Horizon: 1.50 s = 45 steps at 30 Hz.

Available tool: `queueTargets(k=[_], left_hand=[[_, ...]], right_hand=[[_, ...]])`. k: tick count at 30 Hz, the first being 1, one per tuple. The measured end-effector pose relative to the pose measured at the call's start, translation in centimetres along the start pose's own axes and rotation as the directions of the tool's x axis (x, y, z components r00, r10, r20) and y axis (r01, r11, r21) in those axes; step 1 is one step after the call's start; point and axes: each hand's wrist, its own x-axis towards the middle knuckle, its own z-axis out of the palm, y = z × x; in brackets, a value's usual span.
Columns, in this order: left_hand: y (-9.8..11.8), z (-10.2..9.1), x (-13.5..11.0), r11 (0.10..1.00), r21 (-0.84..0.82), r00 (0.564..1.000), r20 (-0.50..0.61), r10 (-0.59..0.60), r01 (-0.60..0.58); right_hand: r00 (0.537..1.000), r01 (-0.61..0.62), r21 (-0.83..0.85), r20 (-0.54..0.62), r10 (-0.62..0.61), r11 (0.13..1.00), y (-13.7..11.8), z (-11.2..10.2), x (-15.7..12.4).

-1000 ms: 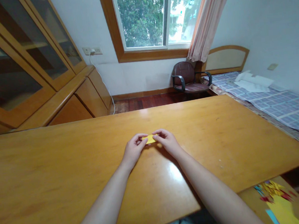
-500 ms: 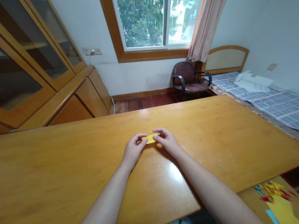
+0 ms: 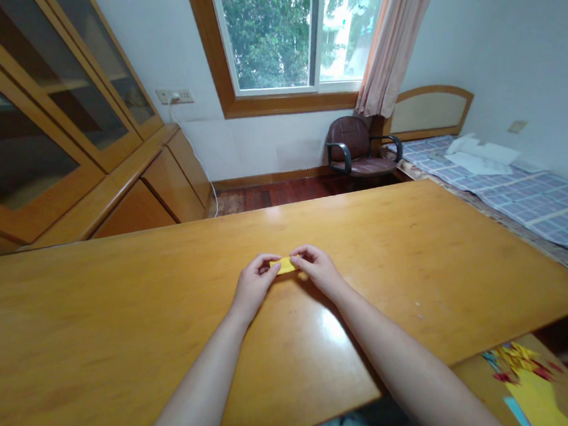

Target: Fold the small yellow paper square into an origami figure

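A small folded piece of yellow paper (image 3: pixel 286 265) lies at the middle of a long wooden table (image 3: pixel 122 309). My left hand (image 3: pixel 253 285) pinches its left end with fingers closed. My right hand (image 3: pixel 319 270) pinches its right end the same way. Both hands rest low on the tabletop, and the paper shows only in the narrow gap between the fingertips.
A low surface at the bottom right holds sheets and scraps of coloured paper (image 3: pixel 523 377). Beyond the table stand a wooden cabinet with glass doors (image 3: pixel 45 129), a dark office chair (image 3: pixel 358 149) under the window, and a bed (image 3: pixel 513 191) along the right wall.
Hardly anything differs. Both hands keep their pinch on the yellow paper, with only slight finger shifts at its ends.
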Motion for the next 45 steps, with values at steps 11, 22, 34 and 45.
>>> queueTargets(k=[11,22,34,45], left_hand=[[0.7,-0.2,-0.2,0.990,0.121,0.998,0.026,0.064,-0.067],[0.8,-0.1,-0.2,0.994,0.093,0.999,-0.001,0.054,-0.054],[0.5,-0.1,-0.2,0.992,0.117,0.999,0.010,0.040,-0.040],[0.5,-0.1,-0.1,0.998,0.061,0.999,-0.022,0.032,-0.030]], right_hand=[[1.000,-0.013,-0.006,0.023,0.013,1.000,-0.6,0.2,-0.4],[0.999,-0.022,0.013,0.047,0.022,1.000,-0.8,0.3,-0.3],[0.999,-0.025,0.003,0.024,0.025,1.000,-1.1,0.3,-0.4],[0.988,-0.018,-0.063,0.151,0.028,0.998,-0.7,0.4,-0.3]])
